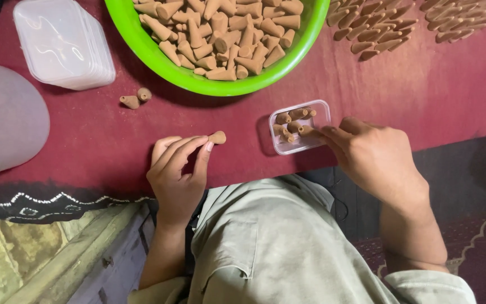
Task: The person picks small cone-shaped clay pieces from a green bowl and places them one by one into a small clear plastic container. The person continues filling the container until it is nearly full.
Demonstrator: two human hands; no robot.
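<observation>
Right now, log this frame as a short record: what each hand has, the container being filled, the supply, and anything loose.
left hand: pinches one brown cone at its fingertips
right hand: fingertips at the small clear box, touching a cone in it
small clear box: holds several cones, lying flat
green bowl: heaped with cones
loose cones: two on the red cloth
stack of clear lids: upper left

Tan cones (220, 34), green bowl (142, 42), maroon cloth (423, 90)
</observation>
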